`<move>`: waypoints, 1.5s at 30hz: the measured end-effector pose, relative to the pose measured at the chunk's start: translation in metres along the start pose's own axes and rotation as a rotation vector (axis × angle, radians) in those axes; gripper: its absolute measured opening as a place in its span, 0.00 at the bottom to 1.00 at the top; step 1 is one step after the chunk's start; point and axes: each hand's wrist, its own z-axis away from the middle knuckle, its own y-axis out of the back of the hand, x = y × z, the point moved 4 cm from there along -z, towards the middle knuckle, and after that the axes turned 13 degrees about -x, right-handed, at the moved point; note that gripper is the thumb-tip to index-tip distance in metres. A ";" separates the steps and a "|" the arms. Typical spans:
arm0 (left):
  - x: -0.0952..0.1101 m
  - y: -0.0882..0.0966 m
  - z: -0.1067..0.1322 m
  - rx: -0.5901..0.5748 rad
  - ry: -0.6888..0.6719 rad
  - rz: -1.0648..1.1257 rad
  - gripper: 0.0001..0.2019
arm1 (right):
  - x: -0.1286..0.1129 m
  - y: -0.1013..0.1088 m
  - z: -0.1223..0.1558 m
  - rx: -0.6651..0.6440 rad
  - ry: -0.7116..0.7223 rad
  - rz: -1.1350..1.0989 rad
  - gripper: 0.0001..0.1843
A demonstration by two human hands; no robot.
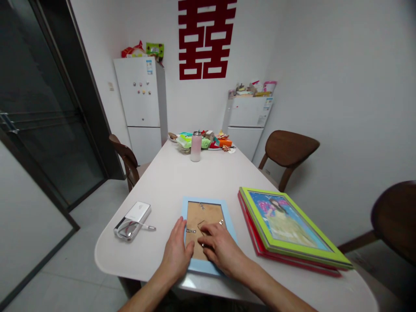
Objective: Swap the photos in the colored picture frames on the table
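A light blue picture frame (206, 203) lies face down on the white table (182, 182), its brown backing board (208, 214) up with small metal clips. My left hand (175, 251) rests flat on the frame's left edge, fingers stretched out, thumb on the board. My right hand (219, 247) lies on the lower part of the board, fingers curled down and pressing near a clip. What its fingertips grip, if anything, is hidden.
A stack of frames (289, 227), green on top with a picture, red beneath, lies to the right. A white power bank (132, 219) with a cable lies left. A pink bottle (196, 146) and snacks sit at the far end. Wooden chairs (287, 151) surround the table.
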 end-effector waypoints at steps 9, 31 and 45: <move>-0.003 -0.002 0.000 -0.002 -0.010 0.021 0.28 | -0.005 -0.007 -0.048 0.053 -0.148 0.086 0.10; 0.002 -0.008 -0.003 -0.014 0.038 0.021 0.30 | 0.058 0.011 -0.073 0.228 -0.406 0.033 0.15; 0.010 -0.016 -0.010 -0.018 0.067 0.160 0.29 | 0.033 0.002 0.026 0.141 -0.333 -0.018 0.21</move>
